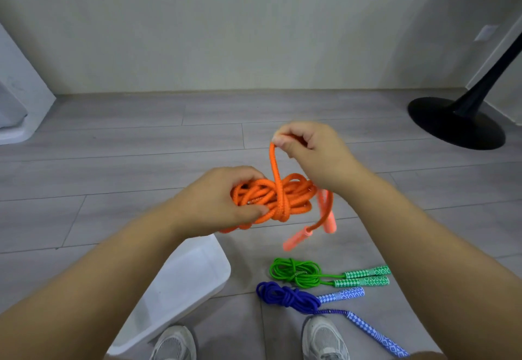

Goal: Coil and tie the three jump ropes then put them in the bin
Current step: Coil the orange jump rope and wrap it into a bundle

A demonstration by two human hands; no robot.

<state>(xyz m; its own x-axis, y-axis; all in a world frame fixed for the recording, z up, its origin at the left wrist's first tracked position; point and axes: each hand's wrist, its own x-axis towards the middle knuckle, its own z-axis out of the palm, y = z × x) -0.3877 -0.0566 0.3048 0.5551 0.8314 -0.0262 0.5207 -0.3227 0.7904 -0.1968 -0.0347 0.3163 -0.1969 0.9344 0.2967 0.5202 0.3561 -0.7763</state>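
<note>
Left hand (223, 204) clenched round coiled orange braided jump rope (293, 193); wrapping strand (273, 167) pinched by right hand (310, 147). Coils could be sprung loose if tension is lost.

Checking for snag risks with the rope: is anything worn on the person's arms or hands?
Nothing visible. The left hand and right hand are bare: no gloves, rings or watch show. The left forearm and right forearm are bare too, no sleeve in view.
</note>
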